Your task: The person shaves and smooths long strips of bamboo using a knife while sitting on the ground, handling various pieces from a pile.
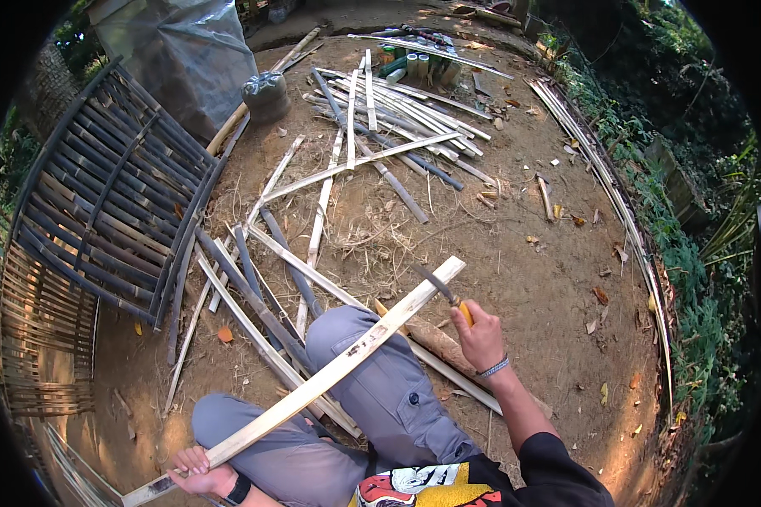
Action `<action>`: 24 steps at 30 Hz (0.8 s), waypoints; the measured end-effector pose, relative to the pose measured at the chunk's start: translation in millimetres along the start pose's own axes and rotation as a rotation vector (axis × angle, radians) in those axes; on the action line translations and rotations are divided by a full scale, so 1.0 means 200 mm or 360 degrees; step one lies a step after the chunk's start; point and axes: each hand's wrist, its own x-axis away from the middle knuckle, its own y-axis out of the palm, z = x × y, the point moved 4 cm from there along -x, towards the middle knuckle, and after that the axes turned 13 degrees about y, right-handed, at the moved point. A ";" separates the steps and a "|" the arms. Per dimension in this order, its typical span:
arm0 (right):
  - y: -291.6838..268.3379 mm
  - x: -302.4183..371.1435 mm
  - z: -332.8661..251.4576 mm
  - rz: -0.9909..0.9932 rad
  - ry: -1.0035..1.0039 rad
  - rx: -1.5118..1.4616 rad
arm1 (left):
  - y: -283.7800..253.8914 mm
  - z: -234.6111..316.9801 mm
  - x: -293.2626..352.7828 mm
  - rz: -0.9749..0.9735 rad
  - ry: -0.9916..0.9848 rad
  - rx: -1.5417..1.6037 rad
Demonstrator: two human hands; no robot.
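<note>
Far on the left I see a dark bamboo frame (110,194) lying on the dirt ground (550,279). Low down, my left hand (196,473) is closed tight around the bottom end of a long pale bamboo strip (330,376). It slants up across my grey knee (347,325). More split bamboo slats (389,110) lie scattered ahead. On the right, my right hand (480,338) grips the yellow handle of a knife (444,291), its blade just beside the strip's top end.
</note>
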 end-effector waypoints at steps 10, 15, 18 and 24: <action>-0.01 -0.03 0.05 0.0060 -0.0056 0.0001 | -0.01 0.01 -0.02 -0.0066 -0.0008 -0.0030; 0.01 -0.02 0.04 0.0089 -0.0179 -0.0025 | -0.01 0.01 0.00 -0.0018 0.0004 -0.0050; -0.05 -0.11 0.09 0.0114 0.0023 0.0019 | 0.00 -0.01 0.00 0.0013 0.0024 -0.0028; -0.02 -0.05 0.01 0.0082 -0.0201 0.0030 | 0.00 0.02 0.00 -0.0018 -0.0010 -0.0017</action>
